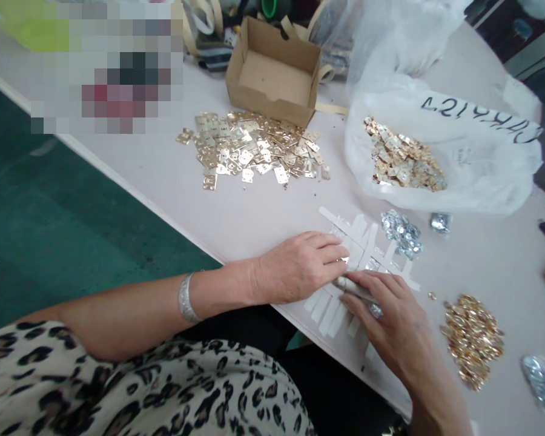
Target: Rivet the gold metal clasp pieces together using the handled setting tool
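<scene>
The white strips (362, 251) lie criss-crossed at the lower centre of the frame, close to the near edge of the table (254, 212). My left hand (300, 266) rests flat on them, fingers together, pressing down. My right hand (390, 321) pinches a slim silver piece (355, 290) against the strips; what it is I cannot tell. I judge I am working that piece onto a strip, so any next move calls for a firm hold-down and fine placing. Silver bits (402, 233) sit just beyond, gold bits (472, 339) at lower right, gold plates (249, 148) at upper centre by a cardboard box (272, 72), and more in the plastic bag (481, 163) at upper right.
</scene>
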{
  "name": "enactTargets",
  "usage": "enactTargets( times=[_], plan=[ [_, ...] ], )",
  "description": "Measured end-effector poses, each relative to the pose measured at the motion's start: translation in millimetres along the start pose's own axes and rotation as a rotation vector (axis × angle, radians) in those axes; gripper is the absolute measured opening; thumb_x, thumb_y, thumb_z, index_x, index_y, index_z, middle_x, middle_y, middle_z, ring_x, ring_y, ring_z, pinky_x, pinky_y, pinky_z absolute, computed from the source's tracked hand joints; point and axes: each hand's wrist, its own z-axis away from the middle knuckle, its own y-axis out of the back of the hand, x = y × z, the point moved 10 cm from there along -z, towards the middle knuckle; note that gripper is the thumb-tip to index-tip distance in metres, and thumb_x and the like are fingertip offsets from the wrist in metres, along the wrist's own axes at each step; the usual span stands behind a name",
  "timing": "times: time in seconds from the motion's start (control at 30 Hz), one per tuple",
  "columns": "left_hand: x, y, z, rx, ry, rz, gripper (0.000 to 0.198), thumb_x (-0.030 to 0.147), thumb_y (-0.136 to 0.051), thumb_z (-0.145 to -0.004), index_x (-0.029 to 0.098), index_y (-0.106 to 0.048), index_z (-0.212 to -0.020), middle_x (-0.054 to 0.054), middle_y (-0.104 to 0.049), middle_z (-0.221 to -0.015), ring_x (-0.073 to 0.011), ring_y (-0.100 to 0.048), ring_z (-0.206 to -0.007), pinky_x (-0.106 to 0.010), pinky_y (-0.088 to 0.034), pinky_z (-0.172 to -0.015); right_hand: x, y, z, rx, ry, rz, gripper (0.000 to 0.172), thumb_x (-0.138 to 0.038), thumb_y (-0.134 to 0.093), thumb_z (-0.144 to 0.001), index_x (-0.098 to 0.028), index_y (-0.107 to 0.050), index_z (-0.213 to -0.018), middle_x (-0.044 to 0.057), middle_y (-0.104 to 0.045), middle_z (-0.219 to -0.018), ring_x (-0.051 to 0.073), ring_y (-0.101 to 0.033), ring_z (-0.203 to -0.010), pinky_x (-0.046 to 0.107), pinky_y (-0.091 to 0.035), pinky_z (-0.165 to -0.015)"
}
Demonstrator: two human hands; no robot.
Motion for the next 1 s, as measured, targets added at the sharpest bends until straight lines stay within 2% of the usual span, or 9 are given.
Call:
enactTargets(
  times=[0.1,0.2,0.3,0.37,0.47,0.53,0.63,0.73,1.0],
  plan=[
    [0.3,-2.6,0.7,-0.007,-0.008,-0.018,0.019,0.018,-0.049,-0.098,0.013,-0.067,-0.106,-0.008,-0.068,-0.115,-0.0218,-0.058,-0.116,-0.035,-0.051,-0.100,4.8,8.7,13.1,0.112,-0.033,-0.030,0.024,-0.029,-0.062,-0.091,-0.023,-0.066,-0.113,0.006,-0.069,-0.105,0.020,-0.062,-0.096,0.036,-0.051,-0.084],
    [2.3,-7.7,1.3,-0.036,-0.036,-0.040,0.020,0.015,-0.049,-0.097,0.014,-0.066,-0.107,-0.007,-0.069,-0.114,-0.0217,-0.059,-0.114,-0.035,-0.052,-0.099,33.1,44.3,34.6,0.498,-0.287,-0.268,0.028,-0.026,-0.067,-0.086,-0.023,-0.068,-0.114,0.006,-0.070,-0.103,0.020,-0.065,-0.093,0.038,-0.052,-0.084],
    [2.5,-8.8,0.1,-0.054,-0.039,-0.047,0.020,0.015,-0.049,-0.097,0.014,-0.066,-0.108,-0.006,-0.069,-0.114,-0.0216,-0.059,-0.113,-0.035,-0.052,-0.098,69.8,53.8,63.0,0.931,-0.490,-0.866,0.028,-0.024,-0.068,-0.081,-0.021,-0.068,-0.109,0.003,-0.068,-0.091,0.018,-0.067,-0.082,0.041,-0.055,-0.084],
    [2.4,-10.2,-1.5,-0.093,-0.038,-0.044,0.020,0.014,-0.050,-0.097,0.013,-0.066,-0.109,-0.007,-0.069,-0.114,-0.0212,-0.059,-0.112,-0.035,-0.052,-0.098,85.6,37.2,62.1,1.054,-0.514,-1.311,0.026,-0.025,-0.067,-0.075,-0.019,-0.067,-0.100,0.001,-0.064,-0.084,0.015,-0.065,-0.076,0.038,-0.056,-0.080],
    [2.7,-13.7,-2.7,-0.168,-0.056,-0.048,0.019,0.017,-0.051,-0.098,0.014,-0.065,-0.110,-0.008,-0.069,-0.114,-0.0208,-0.059,-0.112,-0.035,-0.052,-0.096,100.0,11.1,47.0,1.111,-0.505,-1.750,0.010,-0.025,-0.063,-0.068,-0.018,-0.061,-0.074,-0.005,-0.051,-0.061,0.009,-0.055,-0.057,0.030,-0.055,-0.064],
    [1.9,-14.6,-2.0,-0.187,-0.068,-0.056,0.020,0.020,-0.048,-0.100,0.015,-0.065,-0.109,-0.008,-0.068,-0.115,-0.0208,-0.059,-0.113,-0.035,-0.052,-0.095,108.8,-2.1,37.7,1.139,-0.509,-1.884,0.025,-0.028,-0.062,-0.071,-0.020,-0.046,-0.054,-0.009,-0.032,-0.047,0.006,-0.038,-0.041,0.026,-0.047,-0.048],
    [-0.3,-12.6,0.2,-0.161,-0.076,-0.057,0.023,0.022,-0.045,-0.101,0.016,-0.065,-0.112,-0.007,-0.068,-0.119,-0.0204,-0.057,-0.117,-0.034,-0.050,-0.098,118.5,-19.8,24.9,1.163,-0.546,-2.003,0.044,-0.030,-0.059,-0.075,-0.022,-0.027,-0.046,-0.012,-0.014,-0.042,0.005,-0.018,-0.031,0.022,-0.028,-0.033],
    [-1.5,-11.0,1.6,-0.143,-0.076,-0.051,0.025,0.021,-0.043,-0.102,0.016,-0.064,-0.114,-0.006,-0.067,-0.122,-0.0206,-0.056,-0.120,-0.034,-0.049,-0.100,121.0,-28.1,15.3,1.166,-0.553,-2.049,0.042,-0.023,-0.055,-0.073,-0.023,-0.023,-0.046,-0.013,-0.011,-0.041,0.005,-0.015,-0.030,0.021,-0.024,-0.031],
    [-2.9,-11.9,1.6,-0.163,-0.057,-0.023,0.022,0.020,-0.046,-0.101,0.016,-0.066,-0.110,-0.005,-0.067,-0.123,-0.0226,-0.057,-0.121,-0.035,-0.049,-0.099,119.0,-23.5,4.1,1.069,-0.460,-1.998,0.042,-0.017,-0.055,-0.063,-0.024,-0.018,-0.044,-0.013,-0.012,-0.038,0.004,-0.016,-0.029,0.021,-0.025,-0.031]
  ],
)
